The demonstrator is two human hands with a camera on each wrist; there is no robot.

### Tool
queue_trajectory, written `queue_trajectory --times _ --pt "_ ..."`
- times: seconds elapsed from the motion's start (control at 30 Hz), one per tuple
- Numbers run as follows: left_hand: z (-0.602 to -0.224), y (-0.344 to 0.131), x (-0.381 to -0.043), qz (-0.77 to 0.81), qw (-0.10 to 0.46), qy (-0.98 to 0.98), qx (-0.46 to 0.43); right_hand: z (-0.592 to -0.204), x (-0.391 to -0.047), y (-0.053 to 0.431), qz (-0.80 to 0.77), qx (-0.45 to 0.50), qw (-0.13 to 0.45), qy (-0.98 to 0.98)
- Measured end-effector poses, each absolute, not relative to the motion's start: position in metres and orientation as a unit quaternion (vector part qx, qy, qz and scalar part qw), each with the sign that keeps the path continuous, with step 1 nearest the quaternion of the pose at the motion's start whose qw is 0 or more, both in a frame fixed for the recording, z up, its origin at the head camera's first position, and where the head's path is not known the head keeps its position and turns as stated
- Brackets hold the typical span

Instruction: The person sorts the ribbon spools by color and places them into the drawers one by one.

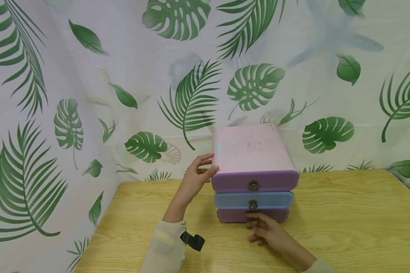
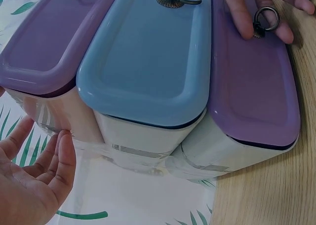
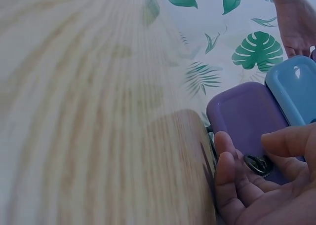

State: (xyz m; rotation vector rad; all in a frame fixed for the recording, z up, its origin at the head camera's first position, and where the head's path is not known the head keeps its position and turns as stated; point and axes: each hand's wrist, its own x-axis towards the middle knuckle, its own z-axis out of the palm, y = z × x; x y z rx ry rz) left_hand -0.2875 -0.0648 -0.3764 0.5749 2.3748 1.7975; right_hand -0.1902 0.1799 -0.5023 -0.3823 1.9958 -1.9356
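Note:
A small three-drawer box with a pale pink top [image 1: 249,148] stands on the table. Its fronts run from a purple top drawer [image 1: 230,182] through a blue middle drawer [image 1: 227,201] to a purple bottom drawer [image 1: 230,215]. My left hand [image 1: 195,178] rests against the upper left side, thumb near the top edge. Down at the bottom drawer, my right hand [image 1: 271,232] has its fingers around the metal ring pull [image 3: 259,165]. Thumb and fingers stand apart there, and one fingertip touches the drawer front. All drawers look closed.
The wooden table [image 1: 345,216] extends on both sides of the box. Behind it hangs a white cloth [image 1: 198,49] with green leaf prints. A black strap [image 1: 193,240] hangs from my left sleeve.

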Motion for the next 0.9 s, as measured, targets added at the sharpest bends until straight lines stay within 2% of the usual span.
queue_trajectory --times 0.17,0.47,0.9 --pt "-0.377 -0.065 -0.287 0.590 0.049 0.783 0.192 -0.502 -0.186 0.185 -0.671 -0.142 0.168 0.708" --pt "-0.382 -0.066 -0.287 0.597 0.026 0.779 0.187 -0.498 -0.179 0.194 -0.658 -0.131 0.208 0.712" --pt "-0.401 -0.091 -0.268 0.590 -0.035 0.791 0.154 -0.498 -0.161 0.225 -0.642 -0.190 0.156 0.726"
